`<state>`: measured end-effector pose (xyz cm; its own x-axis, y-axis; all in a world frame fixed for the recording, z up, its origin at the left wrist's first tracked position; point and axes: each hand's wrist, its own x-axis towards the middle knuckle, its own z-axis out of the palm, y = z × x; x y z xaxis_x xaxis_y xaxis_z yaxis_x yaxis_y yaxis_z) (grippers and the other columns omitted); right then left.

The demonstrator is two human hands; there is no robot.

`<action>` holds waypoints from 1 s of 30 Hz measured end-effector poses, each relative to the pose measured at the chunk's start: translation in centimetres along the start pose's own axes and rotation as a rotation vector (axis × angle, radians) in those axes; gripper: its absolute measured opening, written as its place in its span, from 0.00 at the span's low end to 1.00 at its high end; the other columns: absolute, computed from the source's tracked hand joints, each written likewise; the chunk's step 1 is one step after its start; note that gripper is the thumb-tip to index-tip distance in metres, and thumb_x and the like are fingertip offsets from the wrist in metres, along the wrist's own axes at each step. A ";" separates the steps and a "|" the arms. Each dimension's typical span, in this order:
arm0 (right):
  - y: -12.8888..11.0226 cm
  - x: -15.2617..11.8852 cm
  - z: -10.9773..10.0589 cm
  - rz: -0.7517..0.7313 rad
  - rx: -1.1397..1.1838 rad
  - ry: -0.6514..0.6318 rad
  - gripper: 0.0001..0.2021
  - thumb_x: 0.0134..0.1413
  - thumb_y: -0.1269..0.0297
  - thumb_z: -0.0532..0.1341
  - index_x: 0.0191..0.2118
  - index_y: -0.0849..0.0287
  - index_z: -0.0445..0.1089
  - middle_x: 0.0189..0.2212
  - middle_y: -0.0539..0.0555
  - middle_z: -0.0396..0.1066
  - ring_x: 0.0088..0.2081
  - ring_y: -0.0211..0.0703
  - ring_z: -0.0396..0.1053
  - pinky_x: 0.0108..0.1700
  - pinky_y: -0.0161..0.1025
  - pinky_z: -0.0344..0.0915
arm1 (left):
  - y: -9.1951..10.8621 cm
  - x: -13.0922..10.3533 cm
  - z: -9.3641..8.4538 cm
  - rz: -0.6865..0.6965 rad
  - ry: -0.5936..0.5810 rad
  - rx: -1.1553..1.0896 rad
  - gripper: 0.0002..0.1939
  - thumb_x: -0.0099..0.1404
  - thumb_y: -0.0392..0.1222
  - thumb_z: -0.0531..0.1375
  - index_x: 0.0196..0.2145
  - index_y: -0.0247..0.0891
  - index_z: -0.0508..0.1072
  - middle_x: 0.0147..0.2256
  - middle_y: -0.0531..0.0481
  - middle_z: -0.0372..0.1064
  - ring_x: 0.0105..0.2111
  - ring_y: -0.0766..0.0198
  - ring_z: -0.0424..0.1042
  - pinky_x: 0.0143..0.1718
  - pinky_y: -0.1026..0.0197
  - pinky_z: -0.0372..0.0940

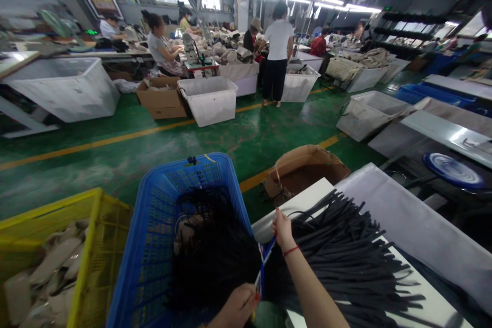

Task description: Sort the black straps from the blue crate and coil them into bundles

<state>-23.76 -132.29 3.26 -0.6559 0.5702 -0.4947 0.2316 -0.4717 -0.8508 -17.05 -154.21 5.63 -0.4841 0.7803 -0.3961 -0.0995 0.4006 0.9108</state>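
Note:
A big bundle of black fabric strips [346, 256] fans out over a white tabletop on the right, and more black strips [219, 256] spill into a blue plastic basket [144, 246]. Between the two masses runs a narrow blue-and-white band [263, 261], whose ends cross at the bundle's narrow middle. My right hand [283, 230], with a red cord on the wrist, is closed on the band's upper end. Lower down, my left hand [239, 305] pinches its other end near the basket's edge. The band's underside is hidden by the strips.
A yellow crate [96, 256] with beige pieces stands at the left. Beyond the table are a brown cardboard box [307, 164] and a blue round stool [453, 169]. White bins [211, 100] line the green floor [161, 138]; several people work at sewing tables behind.

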 end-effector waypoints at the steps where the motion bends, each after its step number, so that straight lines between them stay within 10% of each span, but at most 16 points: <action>1: -0.1 -0.3 0.3 -0.020 0.000 -0.034 0.22 0.47 0.43 0.56 0.22 0.55 0.49 0.12 0.39 0.45 0.12 0.27 0.42 0.13 0.28 0.39 | 0.3 -0.2 -0.1 0.034 0.007 0.026 0.24 0.63 0.61 0.42 0.23 0.40 0.59 0.27 0.49 0.58 0.31 0.62 0.59 0.37 0.59 0.56; 20: -5.1 -12.7 2.6 -0.284 -0.220 -0.437 0.22 0.59 0.51 0.50 0.19 0.59 0.55 0.14 0.44 0.52 0.17 0.29 0.49 0.21 0.31 0.47 | 6.6 -6.0 -3.5 -0.048 0.143 0.050 0.24 0.61 0.62 0.45 0.25 0.42 0.67 0.26 0.50 0.62 0.30 0.61 0.61 0.37 0.60 0.59; 30: -0.5 -6.3 -0.6 -0.211 -0.260 -0.261 0.23 0.55 0.45 0.51 0.20 0.57 0.53 0.12 0.42 0.50 0.14 0.29 0.47 0.17 0.31 0.44 | 3.5 -2.1 -2.5 -0.154 0.195 -0.052 0.24 0.62 0.60 0.47 0.25 0.37 0.66 0.24 0.53 0.59 0.27 0.64 0.57 0.31 0.62 0.54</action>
<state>-19.26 -135.22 6.72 -0.8605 0.4310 -0.2716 0.2242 -0.1583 -0.9616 -18.54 -155.61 9.88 -0.6175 0.6027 -0.5054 -0.2272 0.4785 0.8482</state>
